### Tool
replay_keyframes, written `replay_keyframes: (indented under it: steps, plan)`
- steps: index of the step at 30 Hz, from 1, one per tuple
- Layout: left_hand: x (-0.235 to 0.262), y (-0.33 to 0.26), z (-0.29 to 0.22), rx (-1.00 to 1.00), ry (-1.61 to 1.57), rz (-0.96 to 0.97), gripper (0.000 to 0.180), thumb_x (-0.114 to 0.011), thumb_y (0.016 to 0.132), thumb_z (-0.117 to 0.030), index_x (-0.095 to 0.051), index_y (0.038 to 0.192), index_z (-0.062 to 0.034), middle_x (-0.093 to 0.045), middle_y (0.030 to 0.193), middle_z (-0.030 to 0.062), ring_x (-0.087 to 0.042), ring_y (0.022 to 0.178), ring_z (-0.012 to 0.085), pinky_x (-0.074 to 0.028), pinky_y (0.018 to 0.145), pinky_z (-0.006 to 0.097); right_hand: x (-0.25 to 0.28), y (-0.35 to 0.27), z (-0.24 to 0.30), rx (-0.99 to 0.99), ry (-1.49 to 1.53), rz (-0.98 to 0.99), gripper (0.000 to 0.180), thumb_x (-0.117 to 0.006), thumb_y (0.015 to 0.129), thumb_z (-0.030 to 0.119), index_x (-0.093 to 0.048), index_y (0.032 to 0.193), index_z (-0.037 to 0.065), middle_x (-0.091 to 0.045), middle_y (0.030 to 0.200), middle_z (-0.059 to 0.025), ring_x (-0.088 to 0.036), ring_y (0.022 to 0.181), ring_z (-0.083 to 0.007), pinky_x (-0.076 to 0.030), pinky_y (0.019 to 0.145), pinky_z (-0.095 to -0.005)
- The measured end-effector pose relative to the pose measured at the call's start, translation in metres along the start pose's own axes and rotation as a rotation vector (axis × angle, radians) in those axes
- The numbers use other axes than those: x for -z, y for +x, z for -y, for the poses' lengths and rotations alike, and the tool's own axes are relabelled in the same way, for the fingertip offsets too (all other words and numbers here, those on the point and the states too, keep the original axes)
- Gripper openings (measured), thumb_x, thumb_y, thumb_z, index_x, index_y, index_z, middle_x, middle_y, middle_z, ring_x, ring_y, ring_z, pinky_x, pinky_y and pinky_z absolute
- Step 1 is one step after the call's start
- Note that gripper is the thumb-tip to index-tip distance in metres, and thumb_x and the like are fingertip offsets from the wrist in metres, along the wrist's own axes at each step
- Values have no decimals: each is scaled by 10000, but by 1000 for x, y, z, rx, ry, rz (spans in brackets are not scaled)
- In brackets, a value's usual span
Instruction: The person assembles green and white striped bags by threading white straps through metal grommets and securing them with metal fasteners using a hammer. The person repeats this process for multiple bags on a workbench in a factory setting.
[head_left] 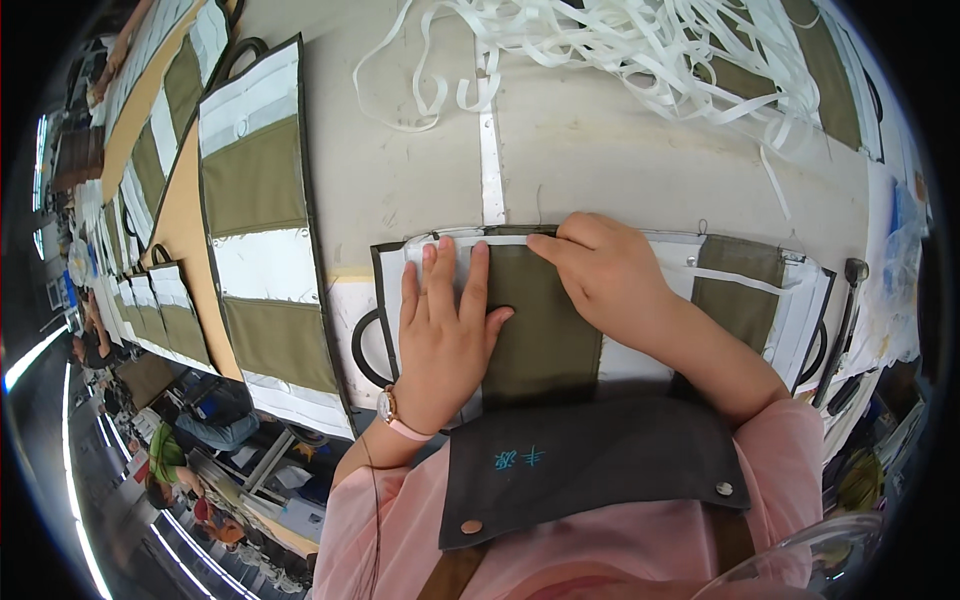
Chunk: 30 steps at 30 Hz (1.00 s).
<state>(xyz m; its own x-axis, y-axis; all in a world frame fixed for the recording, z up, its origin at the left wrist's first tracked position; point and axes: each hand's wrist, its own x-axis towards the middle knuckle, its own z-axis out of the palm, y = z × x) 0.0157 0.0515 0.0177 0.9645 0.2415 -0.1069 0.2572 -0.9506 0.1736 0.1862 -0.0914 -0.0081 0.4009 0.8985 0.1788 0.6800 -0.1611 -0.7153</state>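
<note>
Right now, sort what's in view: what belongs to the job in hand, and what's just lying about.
Belongs to the job:
olive-and-white panel in front
white strip along its far edge
heap of white tape, probably, since it resembles the strip

Apparently just lying about:
second panel at left
crumpled clear plastic at right

Can make out two turquoise characters (pixel 520 460), side by side, on the dark apron bib (pixel 610 490). Stand left of its middle.

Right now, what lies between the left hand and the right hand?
In the head view, olive-green fabric lies between the left hand and right hand, with narrow white tape along its upper edge.
</note>
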Motion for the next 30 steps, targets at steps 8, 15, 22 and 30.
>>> replay_keyframes:
  steps: [8,15,22,30]
  plan:
    - [5,4,1,9,-24,-24,687,-709,896,-295,-451,1448,22,-502,1395,258,-530,1281,399,-402,1110,519,1,-1,-4,16,48,-5,289,-664,770,5,-703,1056,27,-583,862,-81,-615,804,-274,-515,686,-394]
    - [2,3,3,13,-33,-19,698,-693,910,-321,-441,1446,46,-507,1393,254,-524,1289,400,-399,1112,513,7,-1,3,67,54,-11,266,-670,772,36,-704,1035,38,-578,846,-70,-609,778,-258,-511,664,-379]
    - [2,3,2,27,-34,-10,700,-687,914,-326,-439,1446,54,-504,1399,253,-515,1301,395,-387,1122,509,4,0,-2,78,-49,-17,319,-659,717,52,-696,1033,35,-571,856,-54,-583,771,-236,-509,662,-356]
    - [5,5,-3,7,20,8,615,-669,930,-320,-492,1469,-85,-490,1388,276,-515,1283,446,-373,1123,525,2,1,-4,75,-73,-27,318,-677,722,16,-705,1038,36,-578,842,-57,-594,757,-236,-501,646,-357]
